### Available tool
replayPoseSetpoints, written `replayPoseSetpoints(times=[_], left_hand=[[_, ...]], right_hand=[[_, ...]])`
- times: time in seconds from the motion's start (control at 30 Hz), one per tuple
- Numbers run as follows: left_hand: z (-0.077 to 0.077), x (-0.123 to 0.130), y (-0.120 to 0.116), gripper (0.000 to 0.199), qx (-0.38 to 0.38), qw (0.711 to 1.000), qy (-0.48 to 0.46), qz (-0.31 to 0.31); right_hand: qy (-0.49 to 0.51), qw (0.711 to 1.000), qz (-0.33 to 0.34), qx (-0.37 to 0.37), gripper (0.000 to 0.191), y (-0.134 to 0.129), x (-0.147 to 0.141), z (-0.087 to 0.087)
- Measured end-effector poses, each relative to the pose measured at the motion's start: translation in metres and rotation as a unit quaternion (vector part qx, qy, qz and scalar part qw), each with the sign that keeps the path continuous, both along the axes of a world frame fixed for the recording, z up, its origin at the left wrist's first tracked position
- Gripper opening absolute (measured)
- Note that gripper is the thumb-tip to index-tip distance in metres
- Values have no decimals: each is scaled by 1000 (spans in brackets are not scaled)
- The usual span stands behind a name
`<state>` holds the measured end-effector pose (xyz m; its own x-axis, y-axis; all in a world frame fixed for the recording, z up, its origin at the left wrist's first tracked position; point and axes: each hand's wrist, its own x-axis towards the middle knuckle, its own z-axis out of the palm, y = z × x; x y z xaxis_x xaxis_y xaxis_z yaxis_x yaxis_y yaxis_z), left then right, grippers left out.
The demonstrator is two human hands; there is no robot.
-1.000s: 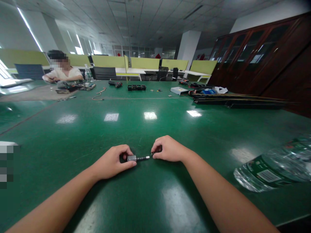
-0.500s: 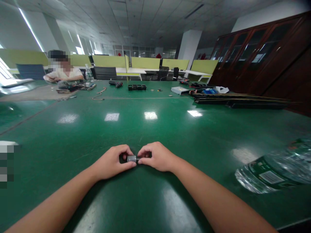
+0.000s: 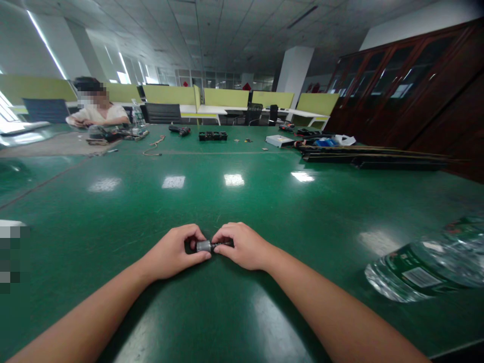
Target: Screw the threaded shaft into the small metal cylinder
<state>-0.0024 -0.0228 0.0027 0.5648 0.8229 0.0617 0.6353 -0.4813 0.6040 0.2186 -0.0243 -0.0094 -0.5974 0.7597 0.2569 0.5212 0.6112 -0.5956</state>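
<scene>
A small silver cylinder [image 3: 203, 246] with a dark, thin end pointing right lies between my two hands, low over the green table [image 3: 212, 201]. My left hand [image 3: 174, 253] grips the silver cylinder between thumb and fingers. My right hand [image 3: 245, 246] pinches the dark end [image 3: 214, 246] at the cylinder's right side, with thumb and fingertips close together. The fingertips of both hands are a short gap apart. Part of the dark piece shows inside the curl of my right fingers.
Clear plastic bottles [image 3: 421, 269] lie at the right. Across the table are a black holder [image 3: 213, 136], a power tool [image 3: 179, 130], a white box [image 3: 280, 140] and long black strips [image 3: 370, 156]. A person [image 3: 99, 112] sits at the far left.
My right fingers have shifted slightly on the dark end, and more of it shows inside their curl. My left hand keeps its grip on the silver cylinder.
</scene>
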Motion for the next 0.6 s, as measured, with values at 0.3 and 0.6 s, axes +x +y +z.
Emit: replayPoseSetpoints(times=[0.3, 0.6], left_hand=[[-2, -2, 0, 20, 32, 999, -34, 10], [-4, -3, 2, 21, 39, 999, -33, 6]], right_hand=[[-7, 998, -56, 3, 14, 2, -10, -8], [7, 998, -70, 5, 11, 5, -12, -14]])
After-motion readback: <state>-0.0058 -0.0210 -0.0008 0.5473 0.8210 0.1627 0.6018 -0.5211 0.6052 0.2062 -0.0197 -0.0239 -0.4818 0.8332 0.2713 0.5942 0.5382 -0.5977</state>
